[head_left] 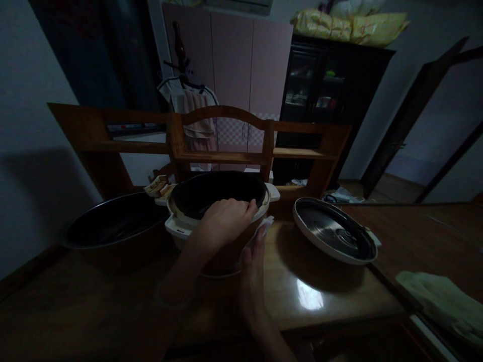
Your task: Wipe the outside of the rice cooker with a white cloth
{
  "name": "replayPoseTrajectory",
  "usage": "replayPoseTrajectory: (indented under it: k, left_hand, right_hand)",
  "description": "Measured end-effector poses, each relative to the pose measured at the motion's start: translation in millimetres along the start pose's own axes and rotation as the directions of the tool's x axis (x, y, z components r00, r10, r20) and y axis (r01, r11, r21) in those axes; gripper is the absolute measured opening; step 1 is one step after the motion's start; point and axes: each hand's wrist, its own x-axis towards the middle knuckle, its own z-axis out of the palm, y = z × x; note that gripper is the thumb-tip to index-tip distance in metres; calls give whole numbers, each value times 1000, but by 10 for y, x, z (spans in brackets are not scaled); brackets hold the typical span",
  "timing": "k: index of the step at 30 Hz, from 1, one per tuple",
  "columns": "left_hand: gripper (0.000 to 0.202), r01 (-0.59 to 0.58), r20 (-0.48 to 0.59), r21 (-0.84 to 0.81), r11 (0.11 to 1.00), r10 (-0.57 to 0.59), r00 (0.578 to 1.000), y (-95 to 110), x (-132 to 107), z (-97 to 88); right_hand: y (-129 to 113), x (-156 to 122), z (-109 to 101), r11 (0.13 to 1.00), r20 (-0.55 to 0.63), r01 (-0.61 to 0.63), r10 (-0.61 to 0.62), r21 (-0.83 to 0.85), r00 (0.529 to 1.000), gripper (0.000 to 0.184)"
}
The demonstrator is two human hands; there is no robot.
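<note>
Left hand (228,218): fingers curled over the near rim of the cooker (226,259), grip unclear; right hand (254,266): fingers nearly straight, holding white cloth (268,222) against its side. Best steady the rim, press flat. The cooker stands towards the desk's (277,296) back edge; black pot (109,235) crowds its left, upturned lid (337,232) by the right edge

There's 1 L hand (227,219), 1 R hand (254,259) (2 tot.), 1 cooker (226,259), 1 blk pot (121,251), 1 lid (335,231), 1 wht wipe (267,222), 1 grn cloth (445,297), 2 ylw bags (320,25), 3 wardrobe doors (232,75), 1 blk cabinet (341,108).
</note>
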Motion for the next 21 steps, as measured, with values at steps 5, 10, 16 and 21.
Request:
replayPoseTrajectory:
  k: [5,10,16,21]
  left_hand:
    - [38,16,8,-11,1000,-16,1000,-4,17,8]
    - [37,14,-14,-2,1000,-14,1000,2,20,28]
    - [37,6,-12,9,1000,-6,1000,9,14,24]
    - [39,2,-17,21,1000,-2,1000,3,13,21]
  right_hand:
    - [120,-131,-35,984,115,88,-71,-153,991,67]
    - [55,-5,-48,955,129,199,-174,-219,976,68]
    - [4,21,-31,950,126,184,-156,-252,980,71]
    - [132,-110,2,926,186,209,-155,-314,970,77]
